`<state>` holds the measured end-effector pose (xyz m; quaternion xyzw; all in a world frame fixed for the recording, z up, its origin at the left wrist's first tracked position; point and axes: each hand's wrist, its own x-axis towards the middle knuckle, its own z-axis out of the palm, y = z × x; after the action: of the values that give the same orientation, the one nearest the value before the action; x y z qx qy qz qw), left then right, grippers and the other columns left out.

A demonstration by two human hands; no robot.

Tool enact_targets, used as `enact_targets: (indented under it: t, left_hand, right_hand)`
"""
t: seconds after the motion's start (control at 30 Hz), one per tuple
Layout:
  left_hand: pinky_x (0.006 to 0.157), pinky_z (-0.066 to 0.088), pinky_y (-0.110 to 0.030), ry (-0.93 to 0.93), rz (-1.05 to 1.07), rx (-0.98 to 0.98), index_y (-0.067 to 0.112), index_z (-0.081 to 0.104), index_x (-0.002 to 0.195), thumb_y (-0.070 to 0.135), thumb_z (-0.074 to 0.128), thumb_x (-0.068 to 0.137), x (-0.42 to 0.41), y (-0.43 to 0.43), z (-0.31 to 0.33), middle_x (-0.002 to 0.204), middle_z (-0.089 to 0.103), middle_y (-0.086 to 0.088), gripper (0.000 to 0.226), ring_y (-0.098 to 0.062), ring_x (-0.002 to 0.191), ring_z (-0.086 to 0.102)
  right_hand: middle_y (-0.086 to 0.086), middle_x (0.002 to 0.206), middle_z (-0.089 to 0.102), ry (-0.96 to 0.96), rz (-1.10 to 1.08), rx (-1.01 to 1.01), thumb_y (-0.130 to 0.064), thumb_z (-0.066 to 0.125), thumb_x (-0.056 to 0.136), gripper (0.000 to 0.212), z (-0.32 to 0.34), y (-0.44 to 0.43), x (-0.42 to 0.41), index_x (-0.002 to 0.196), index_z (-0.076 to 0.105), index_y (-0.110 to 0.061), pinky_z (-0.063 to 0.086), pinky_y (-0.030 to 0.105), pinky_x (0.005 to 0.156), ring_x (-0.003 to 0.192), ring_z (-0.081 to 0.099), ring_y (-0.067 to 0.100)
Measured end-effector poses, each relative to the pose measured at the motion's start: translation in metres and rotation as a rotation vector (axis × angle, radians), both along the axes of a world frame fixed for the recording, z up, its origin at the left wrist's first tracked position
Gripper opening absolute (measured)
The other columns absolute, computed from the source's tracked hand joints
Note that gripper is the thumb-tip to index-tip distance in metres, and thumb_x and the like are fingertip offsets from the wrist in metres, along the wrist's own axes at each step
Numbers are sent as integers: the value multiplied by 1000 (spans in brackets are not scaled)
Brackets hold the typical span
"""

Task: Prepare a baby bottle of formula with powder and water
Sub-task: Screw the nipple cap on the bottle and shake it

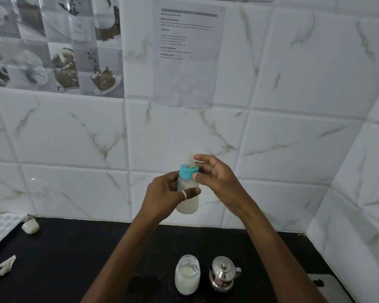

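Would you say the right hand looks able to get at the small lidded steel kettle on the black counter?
Probably yes: the right hand looks free beside the teal-collared baby bottle, and the small lidded steel kettle stands unblocked on the black counter below it.

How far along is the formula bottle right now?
Done, it seems: the baby bottle holds cloudy white liquid, and its teal collar and nipple are on. In hand: the left hand has its grip round the bottle, above the counter; the right hand has its thumb on the collar, perhaps tightening. Left: likely shaking; the powder jar stands open beside the steel kettle.
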<state>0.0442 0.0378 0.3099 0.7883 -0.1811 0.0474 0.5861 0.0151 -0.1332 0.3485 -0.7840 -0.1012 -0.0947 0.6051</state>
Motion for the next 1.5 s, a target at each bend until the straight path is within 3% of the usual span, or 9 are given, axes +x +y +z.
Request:
enact_targets:
  t: [0.3,0.43,0.57,0.7,0.9,1.03,1.17,1.37,1.5]
  left_hand:
    - [82,57,-23,-32,33,31,24,66,131,37,83,79,-3,-1,-5,114,75,9,56,-15,97,72]
    - [90,60,-37,-32,38,42,27,69,125,24,81,82,-6,-1,-7,106,77,9,44,-13,95,72]
    - [91,60,-37,-22,12,22,24,69,126,44,83,77,-4,1,-6,109,77,10,55,-14,96,74]
    - [92,59,-36,-13,-6,13,26,70,125,53,85,70,-2,2,-5,107,77,12,63,-11,95,74]
    - [89,60,-33,-19,-2,23,28,69,121,57,81,68,-3,1,-3,106,77,15,62,-10,93,74]
    - [84,60,-32,-24,44,39,33,70,117,34,86,78,-3,0,-5,97,77,15,43,-8,87,73]
    - [72,49,-25,-35,63,81,25,73,119,17,80,80,-3,-4,-9,64,65,21,40,-3,64,59]
    - [84,59,-30,-9,-21,31,28,72,120,40,86,77,1,2,-6,97,78,15,47,-10,86,74]
    - [93,59,-36,19,-48,14,24,70,124,43,86,74,2,0,-5,108,77,13,56,-12,97,74]
  right_hand:
    - [-10,122,66,-53,-177,143,-20,85,82,50,-19,23,-3,124,58,-26,59,24,89,113,67,11]
    - [-13,125,62,-94,-252,59,-34,87,79,57,-28,31,-2,126,55,-30,57,25,94,115,62,6]
    - [-12,137,55,-52,-95,56,-19,73,94,50,-22,21,-5,136,48,-28,53,20,98,126,57,9]
    - [-3,139,60,-14,-25,56,-4,58,100,46,-10,11,-3,142,48,-19,52,27,104,126,60,15]
    - [-2,131,67,-9,-18,123,-9,71,94,42,-12,9,1,133,58,-20,56,27,99,120,66,14]
    - [-10,118,70,-79,-239,199,-22,86,81,47,-27,29,-2,121,62,-24,57,25,92,110,67,8]
    - [-15,120,62,-118,-381,107,-37,87,78,51,-37,43,0,119,55,-33,54,19,90,112,61,3]
    - [-11,141,57,24,-20,5,-26,76,91,56,-18,8,2,140,49,-29,48,32,111,130,55,8]
    - [-1,141,62,93,175,-11,-12,67,97,49,2,-12,10,144,51,-15,48,35,110,130,60,16]
